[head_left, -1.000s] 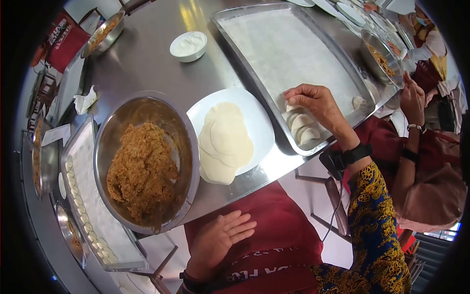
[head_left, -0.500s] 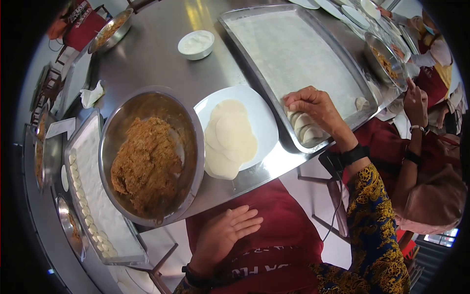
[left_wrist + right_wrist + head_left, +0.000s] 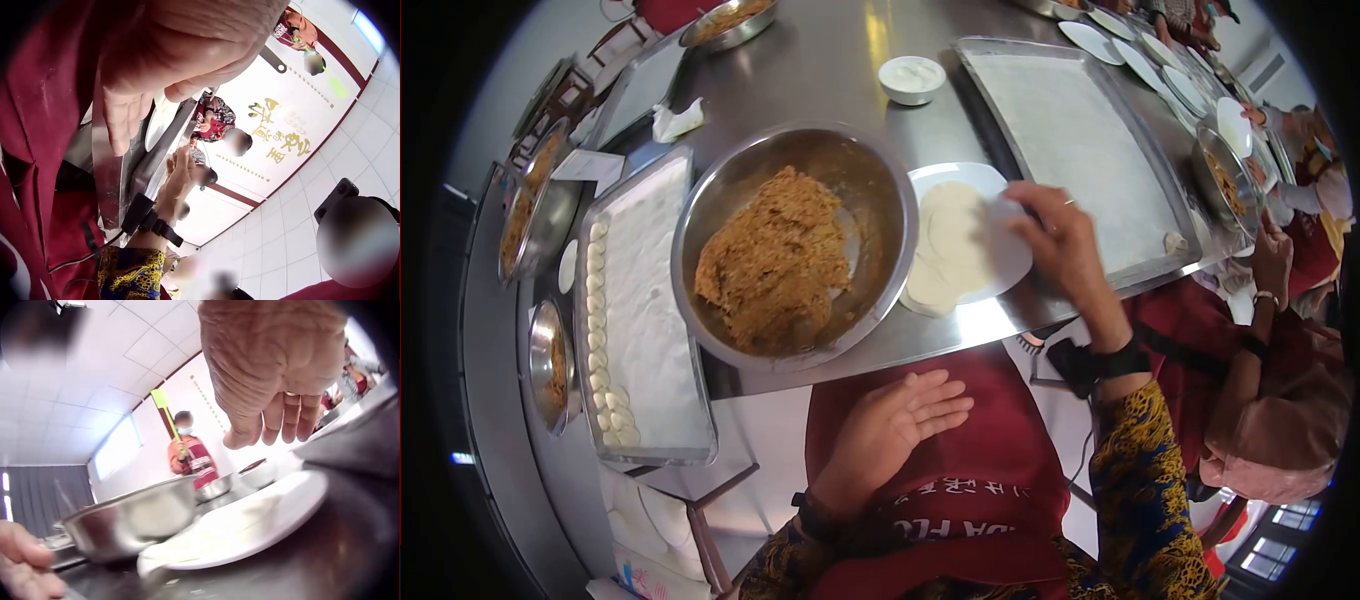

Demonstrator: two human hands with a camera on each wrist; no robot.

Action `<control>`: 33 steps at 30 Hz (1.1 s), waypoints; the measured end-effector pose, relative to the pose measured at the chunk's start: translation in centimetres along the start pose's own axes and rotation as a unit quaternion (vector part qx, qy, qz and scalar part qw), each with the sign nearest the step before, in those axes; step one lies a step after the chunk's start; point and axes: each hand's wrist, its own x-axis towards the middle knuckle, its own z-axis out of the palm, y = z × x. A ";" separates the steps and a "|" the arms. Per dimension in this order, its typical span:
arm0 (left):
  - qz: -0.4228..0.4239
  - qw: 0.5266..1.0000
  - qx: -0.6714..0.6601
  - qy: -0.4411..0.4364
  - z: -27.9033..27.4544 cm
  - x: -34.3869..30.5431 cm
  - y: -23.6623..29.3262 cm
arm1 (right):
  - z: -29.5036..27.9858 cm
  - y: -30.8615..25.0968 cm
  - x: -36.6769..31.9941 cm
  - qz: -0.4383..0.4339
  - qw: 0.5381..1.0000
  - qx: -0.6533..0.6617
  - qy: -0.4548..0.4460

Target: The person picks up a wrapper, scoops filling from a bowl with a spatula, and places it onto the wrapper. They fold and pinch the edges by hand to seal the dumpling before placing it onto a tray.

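My right hand (image 3: 1055, 245) hovers over the right side of a white plate (image 3: 965, 174), its fingers bent loosely downward with nothing between them. On that plate lie flat round dough wrappers (image 3: 948, 245), overlapping, one hanging past the near rim. In the right wrist view the fingers (image 3: 290, 419) hang above the plate. My left hand (image 3: 895, 430) is held palm up before the red apron (image 3: 960, 470), fingers straight and holding nothing. Left of the plate sits a steel bowl (image 3: 890, 280) of orange-brown filling (image 3: 775, 260). The right hand and forearm cover the near corner of the right tray.
A lined metal tray (image 3: 1090, 150) lies to the right, with a dumpling (image 3: 1175, 243) at its right corner. Another tray (image 3: 655, 300) at left carries a row of dumplings (image 3: 597, 310). A small bowl of white powder (image 3: 912, 80) stands behind the plate. Another person (image 3: 1270, 400) is at right.
My right hand has left the dumplings at the right tray's near corner and moved left to the plate. The left hand keeps its palm-up pose. The head view has turned left.
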 end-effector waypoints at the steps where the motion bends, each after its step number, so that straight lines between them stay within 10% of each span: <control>1: 0.004 1.000 -0.007 -0.004 -0.1 0.0 0.0 | 1.3 -1.6 -0.4 -0.003 0.999 0.012 -0.030; 16: 0.036 0.998 -0.044 0.006 -1.5 -1.3 0.1 | 7.5 -4.4 -1.8 -0.047 0.991 -0.126 -0.007; 20: 0.036 0.998 -0.043 0.014 -1.5 -1.3 0.1 | 7.1 -3.6 -2.0 0.092 0.991 0.089 0.035; 26: 0.052 0.998 -0.028 0.018 -1.3 -1.0 0.2 | 3.9 -4.2 -4.4 0.300 0.808 0.496 0.110; 28: 0.065 0.998 -0.023 0.005 -0.9 -0.8 0.1 | 3.1 -7.2 -5.6 0.328 0.684 0.648 0.070; 33: 0.131 0.989 -0.044 -0.057 0.1 0.2 -0.9 | 4.9 -10.9 -10.2 0.389 0.579 0.717 0.027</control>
